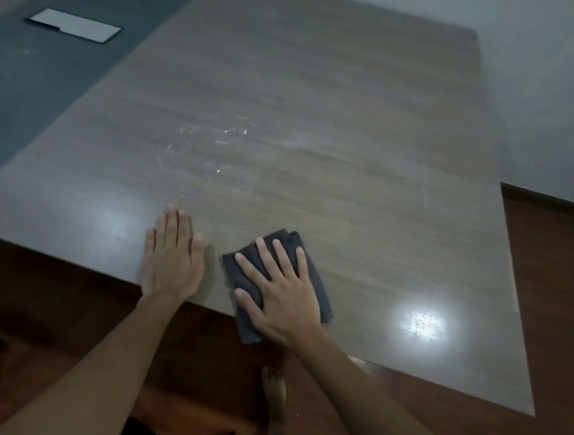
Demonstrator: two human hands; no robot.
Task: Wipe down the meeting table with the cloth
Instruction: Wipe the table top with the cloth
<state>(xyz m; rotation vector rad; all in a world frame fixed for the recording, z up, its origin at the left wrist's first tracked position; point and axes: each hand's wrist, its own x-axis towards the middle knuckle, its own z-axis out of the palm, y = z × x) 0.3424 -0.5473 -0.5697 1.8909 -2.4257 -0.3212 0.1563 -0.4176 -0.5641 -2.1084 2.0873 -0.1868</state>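
**Wiping stroke at the near edge of the table**

The folded dark grey cloth lies flat on the wood-grain meeting table, at its near edge, one corner hanging just past the rim. Your right hand presses down on it, palm flat and fingers spread, pinning the cloth rather than gripping it. Your left hand rests just beside it to the left, flat and empty on the bare surface, seemingly as a brace.

The step in hand appears to be the wipe itself, at the end of the table nearest you. Pale smears and streaks mark the middle of the table beyond both hands, so much of the surface likely remains to be done. The next move calls for steady downward pressure and a stroke carried forward toward those smears, keeping the cloth folded under the palm. A grey inlaid strip with a rectangular hatch plate lies well apart at far left.
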